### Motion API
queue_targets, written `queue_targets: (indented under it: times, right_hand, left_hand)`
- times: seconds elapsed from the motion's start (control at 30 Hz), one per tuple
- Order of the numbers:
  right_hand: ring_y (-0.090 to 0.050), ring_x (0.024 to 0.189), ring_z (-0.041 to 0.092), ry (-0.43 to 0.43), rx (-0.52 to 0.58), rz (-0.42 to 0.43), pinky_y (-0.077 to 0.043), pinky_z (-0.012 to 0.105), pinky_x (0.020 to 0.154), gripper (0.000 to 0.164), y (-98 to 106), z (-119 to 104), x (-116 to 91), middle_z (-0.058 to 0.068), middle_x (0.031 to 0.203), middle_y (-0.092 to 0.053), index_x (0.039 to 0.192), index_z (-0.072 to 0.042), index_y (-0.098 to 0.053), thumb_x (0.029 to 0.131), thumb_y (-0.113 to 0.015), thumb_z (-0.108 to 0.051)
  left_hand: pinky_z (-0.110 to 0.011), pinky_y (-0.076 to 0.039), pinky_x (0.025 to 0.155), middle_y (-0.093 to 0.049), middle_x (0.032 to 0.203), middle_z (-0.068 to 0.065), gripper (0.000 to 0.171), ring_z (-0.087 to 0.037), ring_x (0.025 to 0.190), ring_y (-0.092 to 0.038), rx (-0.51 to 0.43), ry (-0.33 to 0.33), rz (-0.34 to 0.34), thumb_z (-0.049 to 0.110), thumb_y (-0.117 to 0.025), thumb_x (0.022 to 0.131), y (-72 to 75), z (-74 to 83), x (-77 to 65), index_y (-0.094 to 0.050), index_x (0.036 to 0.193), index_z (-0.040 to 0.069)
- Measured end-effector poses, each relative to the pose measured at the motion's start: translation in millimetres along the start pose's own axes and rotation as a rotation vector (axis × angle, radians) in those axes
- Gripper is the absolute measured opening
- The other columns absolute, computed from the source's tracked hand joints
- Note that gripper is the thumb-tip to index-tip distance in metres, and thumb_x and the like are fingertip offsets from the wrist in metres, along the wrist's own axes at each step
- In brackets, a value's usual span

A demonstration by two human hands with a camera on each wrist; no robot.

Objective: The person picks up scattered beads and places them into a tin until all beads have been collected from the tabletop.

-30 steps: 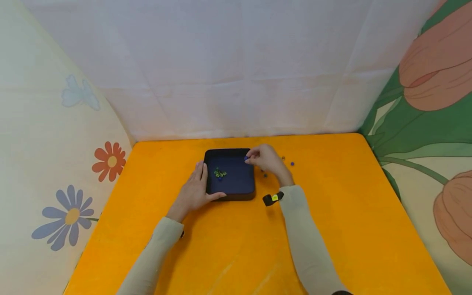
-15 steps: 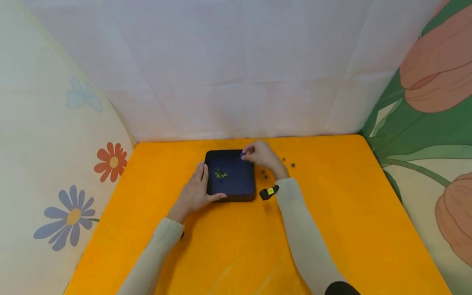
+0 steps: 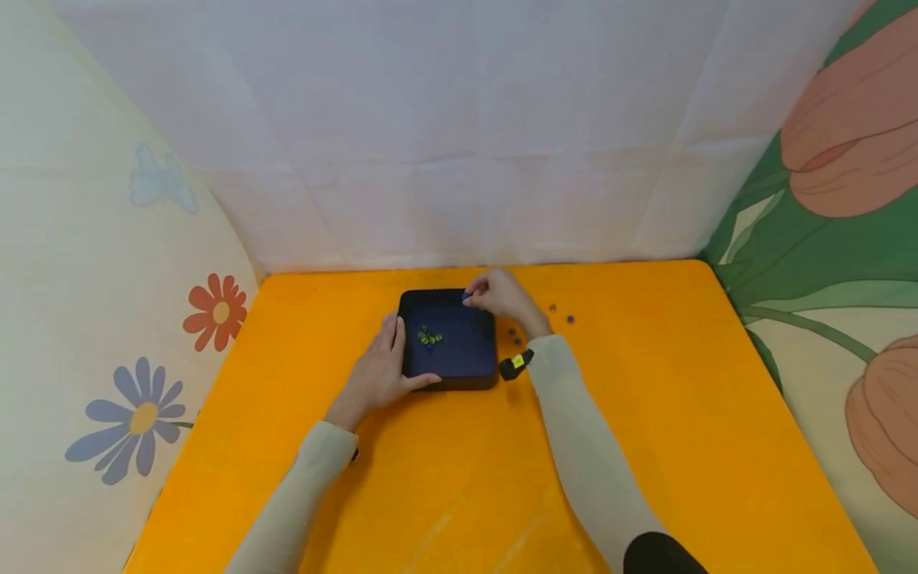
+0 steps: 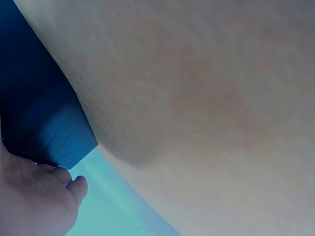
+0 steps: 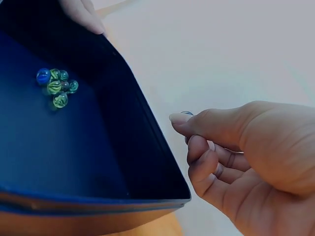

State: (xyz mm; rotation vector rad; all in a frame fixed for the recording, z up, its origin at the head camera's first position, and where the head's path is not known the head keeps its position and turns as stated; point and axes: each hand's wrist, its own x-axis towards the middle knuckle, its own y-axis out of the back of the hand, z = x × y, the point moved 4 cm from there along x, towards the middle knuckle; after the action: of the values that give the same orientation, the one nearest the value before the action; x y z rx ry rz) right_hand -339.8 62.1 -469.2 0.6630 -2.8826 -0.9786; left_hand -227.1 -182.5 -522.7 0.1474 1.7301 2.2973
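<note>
A dark blue square box (image 3: pixel 459 359) with low walls rests on the table. My left hand (image 3: pixel 378 367) lies along its left side, fingers straight against the outer wall and thumb across the near edge. Inside, towards the left, sits a small cluster of glass marbles (image 3: pixel 429 338), green-yellow and blue. Over the far right corner my right hand (image 3: pixel 502 295) pinches a blue marble (image 3: pixel 464 296) between thumb and fingers. In the right wrist view that marble is mostly covered by the thumb, and the hand is beside the box's wall.
On the orange-yellow table (image 3: pixel 430 470), right of the box, lie several loose marbles, among them a dark blue marble (image 3: pixel 570 319) and an amber-looking marble (image 3: pixel 552 308). A white cloth wall (image 3: pixel 459 143) stands behind; flower-printed cloths hang at both sides.
My right hand has moved left and slightly away from me along the box's far right corner, still pinching the blue marble. My left hand and the box stay in place.
</note>
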Motion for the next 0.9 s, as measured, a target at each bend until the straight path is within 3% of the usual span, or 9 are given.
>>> queue_targets:
  times: [0.17,0.67,0.9]
  right_hand:
    - [-0.072,0.096,0.037,0.012,-0.001,0.004,-0.057,0.034,0.073,0.015,-3.7,-1.7,6.0,0.007,0.097,-0.076,0.108,-0.01,-0.078,0.099,-0.074,-0.022]
    - [-0.072,0.09,0.02,0.038,-0.071,-0.047,-0.06,0.033,0.079,0.018,-17.5,-8.9,20.3,0.008,0.108,-0.079,0.11,-0.009,-0.078,0.1,-0.074,-0.024]
    - [-0.073,0.092,0.03,0.044,-0.028,-0.084,-0.057,0.032,0.074,0.016,-26.3,-10.8,26.5,0.01,0.103,-0.079,0.108,-0.008,-0.078,0.099,-0.075,-0.021]
  left_hand:
    - [-0.06,-0.033,0.127,0.005,0.178,-0.021,0.138,-0.042,0.165,-0.011,0.002,0.0,0.004,0.093,-0.055,0.08,1.1,0.6,-0.5,-0.002,0.168,0.001]
    - [-0.059,-0.034,0.126,0.005,0.178,-0.021,0.137,-0.042,0.165,-0.012,0.019,-0.005,0.009,0.091,-0.058,0.081,2.0,5.8,-0.4,-0.002,0.168,0.0]
    - [-0.058,-0.034,0.127,0.008,0.178,-0.018,0.136,-0.04,0.165,-0.011,0.02,0.002,-0.007,0.092,-0.055,0.081,1.2,5.3,-0.1,-0.001,0.168,0.002]
